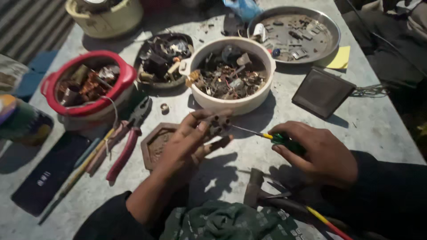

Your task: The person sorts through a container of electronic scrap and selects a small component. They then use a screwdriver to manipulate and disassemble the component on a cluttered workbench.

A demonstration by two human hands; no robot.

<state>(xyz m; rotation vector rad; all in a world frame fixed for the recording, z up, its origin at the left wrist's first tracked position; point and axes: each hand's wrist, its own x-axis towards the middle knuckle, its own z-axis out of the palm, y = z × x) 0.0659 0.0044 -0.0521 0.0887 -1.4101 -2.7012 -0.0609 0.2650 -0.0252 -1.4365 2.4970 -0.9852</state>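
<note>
i am holding a small dark metal part (218,126) up over the grey table (378,129), pinching it between the thumb and fingertips of my left hand (187,144). my right hand (320,153) is wrapping closed around the green handle of a screwdriver (267,135), and i am pointing its thin shaft at the part; the tip is reaching the part's right side, though i cannot tell whether it is seated in a screw.

judging progress: the part is looking whole, nothing is coming loose from it, so the prying or unscrewing seems barely begun. the cream bowl (231,102) just behind it is sitting full of scrap pieces, and the red bowl (84,109) and steel tray (329,44) are holding sorted bits too. pliers (126,140) are lying unused on the left, a hammer (253,189) near my lap.
</note>
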